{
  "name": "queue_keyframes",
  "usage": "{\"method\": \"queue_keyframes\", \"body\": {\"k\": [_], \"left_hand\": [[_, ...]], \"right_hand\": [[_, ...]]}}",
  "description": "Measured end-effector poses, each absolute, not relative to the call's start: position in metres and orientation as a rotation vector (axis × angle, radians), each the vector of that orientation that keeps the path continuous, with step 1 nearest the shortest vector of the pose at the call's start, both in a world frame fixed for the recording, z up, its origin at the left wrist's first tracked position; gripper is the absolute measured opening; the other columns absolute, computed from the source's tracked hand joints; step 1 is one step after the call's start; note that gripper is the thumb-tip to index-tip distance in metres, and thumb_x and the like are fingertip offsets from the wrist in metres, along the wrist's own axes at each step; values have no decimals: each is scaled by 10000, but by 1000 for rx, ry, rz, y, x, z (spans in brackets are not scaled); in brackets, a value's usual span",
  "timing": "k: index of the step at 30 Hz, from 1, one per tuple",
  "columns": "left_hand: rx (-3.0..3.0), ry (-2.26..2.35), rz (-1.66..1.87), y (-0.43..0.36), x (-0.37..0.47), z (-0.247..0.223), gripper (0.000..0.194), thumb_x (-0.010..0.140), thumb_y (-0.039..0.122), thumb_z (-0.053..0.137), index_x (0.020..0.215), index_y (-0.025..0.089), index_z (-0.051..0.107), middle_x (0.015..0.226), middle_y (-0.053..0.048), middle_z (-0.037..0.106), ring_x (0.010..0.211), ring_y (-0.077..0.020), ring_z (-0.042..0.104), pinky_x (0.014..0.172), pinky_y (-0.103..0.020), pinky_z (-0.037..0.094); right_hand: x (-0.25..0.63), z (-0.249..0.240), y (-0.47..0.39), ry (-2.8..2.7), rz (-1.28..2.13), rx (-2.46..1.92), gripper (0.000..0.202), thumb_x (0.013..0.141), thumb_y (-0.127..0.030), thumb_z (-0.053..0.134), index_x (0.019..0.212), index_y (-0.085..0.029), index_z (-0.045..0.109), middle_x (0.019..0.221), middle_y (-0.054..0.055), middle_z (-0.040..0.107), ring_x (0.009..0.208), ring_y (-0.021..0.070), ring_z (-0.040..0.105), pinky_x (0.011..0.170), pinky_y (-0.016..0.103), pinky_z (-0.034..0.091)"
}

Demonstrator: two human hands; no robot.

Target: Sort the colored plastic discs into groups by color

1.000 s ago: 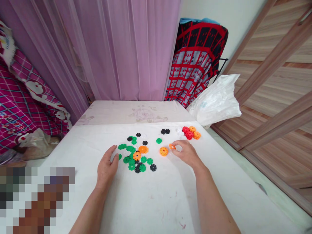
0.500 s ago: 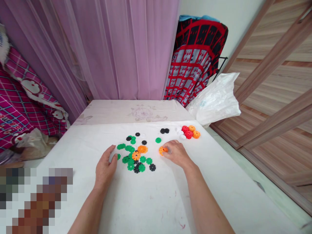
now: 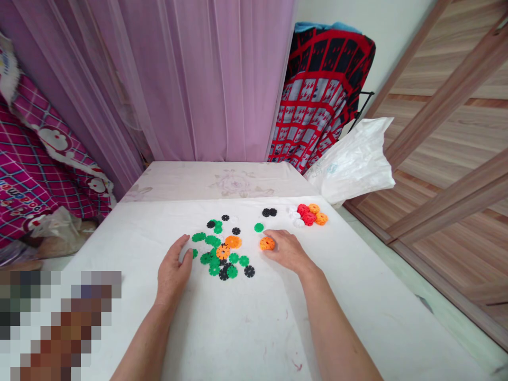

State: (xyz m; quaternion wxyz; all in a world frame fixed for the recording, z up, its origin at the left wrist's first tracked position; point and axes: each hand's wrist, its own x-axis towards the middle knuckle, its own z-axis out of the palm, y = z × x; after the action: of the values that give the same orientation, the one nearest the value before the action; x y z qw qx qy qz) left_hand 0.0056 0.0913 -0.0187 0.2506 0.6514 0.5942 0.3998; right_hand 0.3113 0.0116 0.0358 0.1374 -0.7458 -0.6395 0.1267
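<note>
A mixed pile of notched plastic discs lies mid-table: several green discs (image 3: 213,241), black discs (image 3: 249,271), and a pair of orange ones, of which one orange disc (image 3: 223,252) is on top. My left hand (image 3: 174,264) rests at the pile's left side, fingers and thumb apart, holding nothing, near a green disc (image 3: 194,253). To the right of the pile, my right hand (image 3: 283,250) has its fingers and thumb spread around an orange disc (image 3: 267,243) on the cloth. Just beyond it lies a single green disc (image 3: 259,227).
Farther back are two black discs (image 3: 269,212) and a cluster of red discs (image 3: 306,216), orange discs (image 3: 319,217) and white discs (image 3: 297,218). A white plastic bag (image 3: 353,161) hangs at the table's right edge. Behind the white-covered table (image 3: 222,328) hangs a purple curtain (image 3: 214,79).
My right hand's fingers have opened from a pinch, and the orange disc they held now lies flat between them. My left hand has hardly moved; the view has shifted slightly.
</note>
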Motion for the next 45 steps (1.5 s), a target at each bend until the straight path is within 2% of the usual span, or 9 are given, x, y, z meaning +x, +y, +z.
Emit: {"method": "queue_keyframes", "body": {"k": [9, 14, 23, 27, 31, 40, 45], "left_hand": [[1810, 1601, 1112, 92, 5, -21, 437, 841, 390, 500, 1239, 251, 615, 1325, -53, 632, 1248, -229, 568, 1095, -408, 418], [1797, 1624, 1091, 90, 8, -15, 433, 836, 381, 492, 1229, 252, 621, 1320, -51, 636, 1238, -231, 577, 1061, -401, 454], [1839, 1596, 1075, 91, 7, -16, 431, 851, 370, 483, 1246, 251, 611, 1348, -43, 619, 1245, -226, 570, 1057, -389, 450], [1832, 1590, 1078, 90, 8, -16, 427, 848, 360, 488, 1242, 256, 614, 1339, -38, 626, 1243, -227, 572, 1060, -391, 449], [1817, 1590, 1093, 90, 8, -15, 417, 838, 350, 502, 1226, 260, 623, 1327, -36, 635, 1228, -221, 584, 1054, -385, 457], [1834, 1596, 1077, 90, 8, -14, 433, 846, 369, 485, 1239, 241, 614, 1338, -52, 626, 1239, -226, 576, 1065, -397, 449], [1836, 1599, 1098, 91, 7, -16, 419, 841, 363, 504, 1229, 260, 622, 1314, -45, 641, 1226, -225, 587, 1073, -402, 441]], "right_hand": [[309, 36, 12, -1912, 330, -2193, 402, 774, -251, 601, 1174, -266, 646, 1134, 46, 693, 1070, 239, 586, 915, 330, 394], [304, 38, 13, -1890, 297, -2155, 464, 771, -272, 633, 1235, -247, 620, 1235, 76, 649, 1151, 257, 541, 965, 379, 376], [239, 32, 43, -2090, 223, -1881, 309, 837, -221, 608, 1143, -253, 626, 1189, 44, 679, 1266, 261, 428, 1013, 424, 295], [230, 32, 54, -2139, 257, -1910, 287, 834, -229, 592, 1119, -243, 623, 1104, 61, 691, 1174, 251, 476, 960, 401, 312], [228, 33, 56, -2111, 264, -1921, 354, 799, -227, 608, 1153, -228, 618, 1049, 75, 680, 1081, 245, 513, 939, 386, 329], [305, 41, 20, -1602, 224, -2033, 406, 754, -260, 610, 1159, -238, 606, 1125, 40, 683, 1091, 229, 572, 965, 382, 397], [330, 49, 5, -1644, 278, -2126, 436, 725, -238, 632, 1160, -235, 607, 1070, 34, 696, 1080, 224, 584, 933, 357, 414]]}}
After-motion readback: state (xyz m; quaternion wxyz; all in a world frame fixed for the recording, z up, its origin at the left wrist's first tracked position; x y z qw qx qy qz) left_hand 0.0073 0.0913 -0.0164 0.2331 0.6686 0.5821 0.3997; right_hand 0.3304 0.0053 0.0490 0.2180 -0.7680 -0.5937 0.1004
